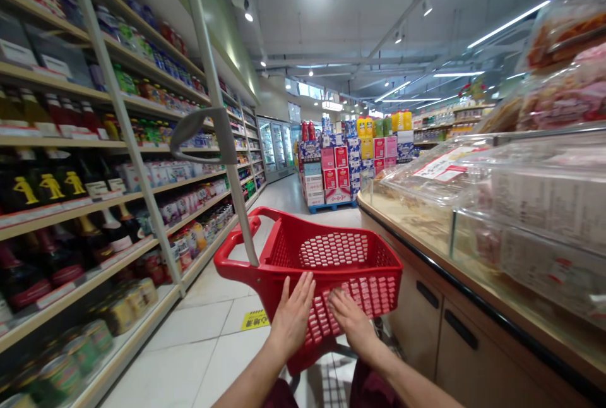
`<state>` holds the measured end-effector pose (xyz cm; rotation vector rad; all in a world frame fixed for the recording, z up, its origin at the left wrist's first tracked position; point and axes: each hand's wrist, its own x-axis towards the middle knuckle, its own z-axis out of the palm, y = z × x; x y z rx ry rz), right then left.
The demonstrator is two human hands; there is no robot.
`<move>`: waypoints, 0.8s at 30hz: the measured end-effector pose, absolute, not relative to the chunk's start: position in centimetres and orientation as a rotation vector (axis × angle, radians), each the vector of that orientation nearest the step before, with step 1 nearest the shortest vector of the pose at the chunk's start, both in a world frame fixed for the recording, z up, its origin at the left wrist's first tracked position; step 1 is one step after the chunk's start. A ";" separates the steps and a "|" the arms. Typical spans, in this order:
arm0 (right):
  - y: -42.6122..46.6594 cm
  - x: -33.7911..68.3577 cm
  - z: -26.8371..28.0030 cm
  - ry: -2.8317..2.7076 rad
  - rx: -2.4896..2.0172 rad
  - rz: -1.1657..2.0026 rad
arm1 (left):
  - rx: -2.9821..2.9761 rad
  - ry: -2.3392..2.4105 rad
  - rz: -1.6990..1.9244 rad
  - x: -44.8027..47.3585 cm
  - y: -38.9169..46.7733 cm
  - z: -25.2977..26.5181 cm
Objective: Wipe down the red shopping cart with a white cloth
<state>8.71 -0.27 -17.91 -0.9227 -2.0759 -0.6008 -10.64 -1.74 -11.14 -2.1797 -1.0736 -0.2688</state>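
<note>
Right in front of me stands a red plastic shopping basket cart [288,240] with perforated sides. A grey metal pole [241,206] rises from its left part and carries a dark grey loop handle [226,136]. My left hand [294,310] is held out with straight fingers at the near wall of the basket, fingertips just below its rim. Further right, my right hand [349,316] also has its fingers extended against or just before the same wall. Whether either palm touches the plastic, I cannot tell. Neither hand holds anything.
Shelves of bottles and cans [104,193] line the left side. On the right runs a display counter [421,256] with clear bins of packaged food. Stacked drink cartons [336,174] stand ahead on a blue pallet. A yellow floor sticker [254,319] lies on white tiles.
</note>
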 end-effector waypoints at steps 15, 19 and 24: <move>-0.5 13.8 -19.3 -2.005 -1.044 -0.556 | -2.326 -1.000 -0.230 -5.7 -0.4 -12.0; -0.2 14.7 -18.7 -1.960 -1.059 -0.633 | -2.383 -1.001 -0.217 -4.4 0.0 -11.8; -0.4 16.0 -19.5 -2.049 -1.072 -0.615 | -2.390 -0.923 -0.240 -3.3 0.3 -12.9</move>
